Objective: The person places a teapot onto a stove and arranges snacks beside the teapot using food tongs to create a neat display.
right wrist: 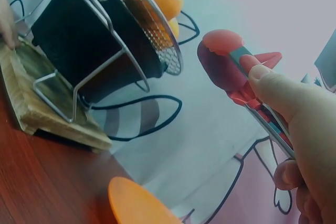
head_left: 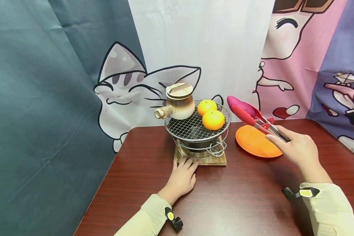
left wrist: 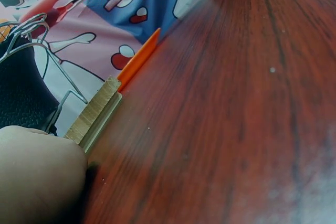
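My right hand (head_left: 304,150) grips metal tongs (head_left: 278,132) with red tips, raised above the orange plate (head_left: 258,142). Between the tips sits an oblong purple-red thing (right wrist: 218,69), possibly a sweet potato, partly covered by them. My left hand (head_left: 181,178) rests with spread fingers on the front edge of the wooden board (head_left: 215,160) beneath the stove (right wrist: 94,35). On the stove's round wire grill (head_left: 188,129) are two oranges (head_left: 213,120) at the right and a lidded clay pot (head_left: 184,106) at the left. In the left wrist view, the left fingers are mostly hidden.
A reddish-brown wooden table (head_left: 135,180) carries everything. Behind its far edge hangs a cloth backdrop (head_left: 206,42) with cartoon figures. The pot's handle (head_left: 163,112) juts out past the grill's left rim. Wire loops (head_left: 217,149) stick out at the stove's front right.
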Demonstrator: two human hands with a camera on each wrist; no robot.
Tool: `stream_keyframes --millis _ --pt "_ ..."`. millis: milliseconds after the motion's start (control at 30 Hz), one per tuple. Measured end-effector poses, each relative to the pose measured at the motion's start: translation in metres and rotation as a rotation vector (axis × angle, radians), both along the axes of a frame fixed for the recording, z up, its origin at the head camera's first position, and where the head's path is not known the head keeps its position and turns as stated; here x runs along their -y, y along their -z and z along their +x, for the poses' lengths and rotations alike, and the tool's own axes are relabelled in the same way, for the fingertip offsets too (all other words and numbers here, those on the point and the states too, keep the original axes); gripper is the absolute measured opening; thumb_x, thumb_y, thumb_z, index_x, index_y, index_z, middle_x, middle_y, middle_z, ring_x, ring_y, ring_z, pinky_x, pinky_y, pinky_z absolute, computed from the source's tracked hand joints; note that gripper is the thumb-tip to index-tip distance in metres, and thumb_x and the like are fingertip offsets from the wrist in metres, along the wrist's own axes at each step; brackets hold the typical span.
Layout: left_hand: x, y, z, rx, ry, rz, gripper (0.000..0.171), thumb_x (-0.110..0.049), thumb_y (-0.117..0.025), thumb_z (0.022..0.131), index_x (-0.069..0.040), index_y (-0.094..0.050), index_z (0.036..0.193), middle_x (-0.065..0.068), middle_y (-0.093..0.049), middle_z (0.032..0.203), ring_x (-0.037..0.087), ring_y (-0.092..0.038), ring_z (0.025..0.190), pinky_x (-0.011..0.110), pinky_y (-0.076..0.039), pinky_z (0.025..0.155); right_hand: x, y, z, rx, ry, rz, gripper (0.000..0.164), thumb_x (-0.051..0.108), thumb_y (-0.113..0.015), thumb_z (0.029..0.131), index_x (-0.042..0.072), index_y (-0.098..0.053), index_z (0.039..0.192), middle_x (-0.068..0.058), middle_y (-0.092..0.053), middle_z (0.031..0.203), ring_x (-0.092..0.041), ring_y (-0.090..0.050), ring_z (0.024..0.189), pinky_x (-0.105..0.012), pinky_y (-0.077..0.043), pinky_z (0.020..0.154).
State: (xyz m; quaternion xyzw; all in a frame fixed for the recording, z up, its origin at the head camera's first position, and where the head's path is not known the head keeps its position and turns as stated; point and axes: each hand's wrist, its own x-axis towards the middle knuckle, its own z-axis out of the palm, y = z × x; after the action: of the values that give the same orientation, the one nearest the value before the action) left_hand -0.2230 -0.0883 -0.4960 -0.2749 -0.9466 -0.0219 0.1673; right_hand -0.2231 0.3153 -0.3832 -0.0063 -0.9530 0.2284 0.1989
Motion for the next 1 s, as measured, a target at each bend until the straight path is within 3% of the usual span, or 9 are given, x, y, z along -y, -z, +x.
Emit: stream_keyframes --millis 700,1000 --pt "0.0 0.001 -0.001 -0.019 0.011 0.009 0.055 -0.027 -0.057 0.094 -0.023 -0.052 0.148 0.001 -0.051 0.15 0.029 -0.042 0.141 0.067 -0.03 0.108 0.026 -0.023 0.019 -0.172 -0.064 0.013 0.065 0.056 -0.075 0.084 0.024 -0.063 0.14 -0.03 -0.069 0.102 -0.048 -0.059 0.08 -0.047 -0.04 0.058" --pt "0.0 0.001 -0.001 -0.012 0.004 0.004 0.056 -0.027 -0.057 0.094 -0.024 -0.051 0.149 0.001 -0.051 0.149 0.028 -0.042 0.141 0.067 -0.03 0.109 0.041 -0.029 0.025 -0.207 -0.091 0.047 0.065 0.055 -0.076 0.083 0.022 -0.065 0.137 -0.028 -0.07 0.094 -0.046 -0.059 0.073 -0.049 -0.04 0.057"
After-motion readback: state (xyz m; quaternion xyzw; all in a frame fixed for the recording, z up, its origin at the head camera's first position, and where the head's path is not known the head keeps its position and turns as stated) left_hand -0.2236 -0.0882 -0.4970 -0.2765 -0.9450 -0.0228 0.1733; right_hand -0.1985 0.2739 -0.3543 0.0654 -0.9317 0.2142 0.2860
